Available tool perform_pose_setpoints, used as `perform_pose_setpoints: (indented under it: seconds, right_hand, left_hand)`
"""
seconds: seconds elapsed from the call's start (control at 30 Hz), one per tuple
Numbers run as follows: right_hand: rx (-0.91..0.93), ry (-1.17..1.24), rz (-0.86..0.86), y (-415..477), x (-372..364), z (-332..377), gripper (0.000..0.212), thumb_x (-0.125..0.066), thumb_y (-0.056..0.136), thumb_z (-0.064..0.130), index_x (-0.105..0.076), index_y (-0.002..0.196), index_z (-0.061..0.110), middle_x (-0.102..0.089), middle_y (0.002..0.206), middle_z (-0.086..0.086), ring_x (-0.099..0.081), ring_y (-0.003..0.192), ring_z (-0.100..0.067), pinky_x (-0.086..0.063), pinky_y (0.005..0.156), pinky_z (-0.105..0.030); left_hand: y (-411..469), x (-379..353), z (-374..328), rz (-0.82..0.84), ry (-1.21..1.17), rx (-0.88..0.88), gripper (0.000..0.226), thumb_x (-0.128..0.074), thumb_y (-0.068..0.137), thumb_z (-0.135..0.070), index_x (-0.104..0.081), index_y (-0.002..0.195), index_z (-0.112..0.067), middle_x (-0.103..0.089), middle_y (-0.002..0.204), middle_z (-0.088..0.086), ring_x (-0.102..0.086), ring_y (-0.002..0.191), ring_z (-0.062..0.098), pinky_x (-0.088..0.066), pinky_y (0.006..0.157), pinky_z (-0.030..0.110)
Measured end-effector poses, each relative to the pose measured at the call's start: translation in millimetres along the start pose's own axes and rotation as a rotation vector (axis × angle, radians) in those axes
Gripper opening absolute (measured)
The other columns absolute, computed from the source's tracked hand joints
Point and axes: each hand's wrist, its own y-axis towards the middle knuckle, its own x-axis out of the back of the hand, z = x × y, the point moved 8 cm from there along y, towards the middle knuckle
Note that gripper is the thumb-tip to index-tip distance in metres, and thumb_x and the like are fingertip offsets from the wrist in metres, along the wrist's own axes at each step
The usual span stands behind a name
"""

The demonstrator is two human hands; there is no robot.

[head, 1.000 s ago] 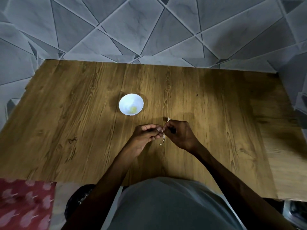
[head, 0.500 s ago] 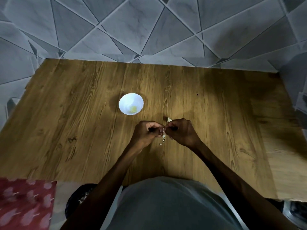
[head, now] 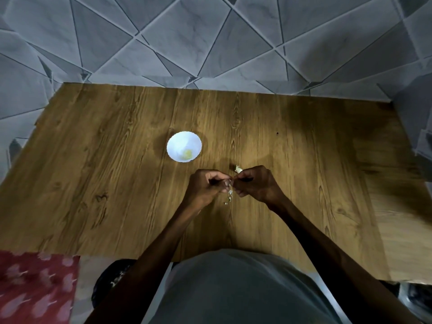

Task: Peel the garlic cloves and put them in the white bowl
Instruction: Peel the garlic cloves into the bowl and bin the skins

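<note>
Hardly shifting since half a second ago, staying together just below and right of the white bowl [head: 178, 140]: left hand [head: 205, 187] and right hand [head: 254, 184] meeting at the fingertips, both pinching a small garlic clove [head: 231, 182], mostly hidden. Lying under them on the desk [head: 117, 160], pale peel scraps [head: 229, 195]. Sitting inside the bowl, a yellowish peeled clove [head: 187, 154]. Resting right of the bowl, beyond the right hand, an unpeeled clove [head: 238, 169].

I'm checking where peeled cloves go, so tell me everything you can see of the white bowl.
The white bowl is small and round with a scalloped rim, maybe ceramic or plastic. It stands upright on the wooden table, nothing else touching it. A yellowish piece, likely peeled garlic, lies inside near its front.
</note>
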Motion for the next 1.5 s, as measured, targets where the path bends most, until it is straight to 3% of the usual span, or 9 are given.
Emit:
perform_pose_setpoints:
  seconds: [0.17,0.47,0.7,0.9,1.13,1.33,1.5]
  right_hand:
    - [-0.045,0.069,0.028,-2.1,-4.1,-2.4,0.017,-0.075,0.086,0.020,-0.075,0.091,0.003,-0.075,0.079,-0.010,-0.073,0.071,-0.017,-0.059,0.064,-0.026]
    - [-0.052,0.095,0.074,-5.1,-9.2,0.3,0.013,-0.071,0.089,0.014,-0.075,0.093,0.002,-0.075,0.082,-0.013,-0.071,0.070,-0.016,-0.059,0.064,-0.024]
    - [-0.029,-0.043,0.009,-6.0,-7.6,3.0,0.014,-0.072,0.088,0.013,-0.075,0.091,-0.001,-0.074,0.074,-0.012,-0.071,0.062,-0.014,-0.058,0.058,-0.021]
    - [-0.051,-0.075,-0.050,-5.2,-5.5,8.1,0.012,-0.072,0.086,0.011,-0.075,0.088,0.000,-0.073,0.073,-0.013,-0.072,0.063,-0.019,-0.060,0.060,-0.026]
    - [-0.025,-0.173,-0.053,-2.6,-6.4,8.8,0.011,-0.073,0.085,0.017,-0.075,0.075,0.013,-0.073,0.067,-0.007,-0.073,0.062,-0.020,-0.061,0.071,-0.044]
    - [0.017,-0.190,-0.072,-4.4,-7.1,12.0,0.014,-0.072,0.084,0.012,-0.074,0.071,0.016,-0.072,0.063,-0.004,-0.071,0.057,-0.016,-0.061,0.066,-0.043]
    - [-0.009,-0.111,-0.090,-5.0,-7.7,7.3,0.009,-0.072,0.084,0.009,-0.076,0.076,0.008,-0.072,0.063,-0.006,-0.071,0.057,-0.017,-0.062,0.064,-0.039]
  left_hand:
    - [-1.9,0.5,4.3,0.018,-0.055,0.050,0.016,-0.072,0.085,-0.006,-0.074,0.100,-0.001,-0.075,0.082,0.012,-0.072,0.075,0.022,-0.056,0.077,0.035]
    - [-6.3,3.9,6.1,0.023,-0.166,0.110,0.017,-0.074,0.082,-0.004,-0.073,0.098,0.002,-0.073,0.083,0.020,-0.069,0.076,0.024,-0.055,0.076,0.034]
    - [-10.3,2.2,0.4,0.050,-0.162,0.116,0.024,-0.076,0.081,-0.006,-0.071,0.100,0.007,-0.073,0.087,0.021,-0.072,0.077,0.021,-0.055,0.068,0.024]
    - [-9.0,5.6,-1.3,-0.008,-0.091,0.084,0.016,-0.075,0.080,-0.002,-0.074,0.095,0.002,-0.074,0.078,0.013,-0.072,0.071,0.019,-0.055,0.066,0.024]
    - [-11.6,5.2,-7.7,-0.008,-0.075,0.091,0.016,-0.074,0.080,0.002,-0.073,0.096,0.006,-0.073,0.078,0.016,-0.071,0.067,0.013,-0.053,0.062,0.018]
    - [-12.8,6.6,-7.4,-0.026,-0.074,0.103,0.016,-0.073,0.079,0.005,-0.073,0.094,0.005,-0.073,0.078,0.016,-0.071,0.066,0.015,-0.053,0.061,0.018]
    - [-12.6,7.5,-8.4,-0.029,-0.063,0.100,0.016,-0.072,0.079,0.005,-0.073,0.095,0.005,-0.073,0.081,0.018,-0.072,0.069,0.018,-0.054,0.062,0.019]
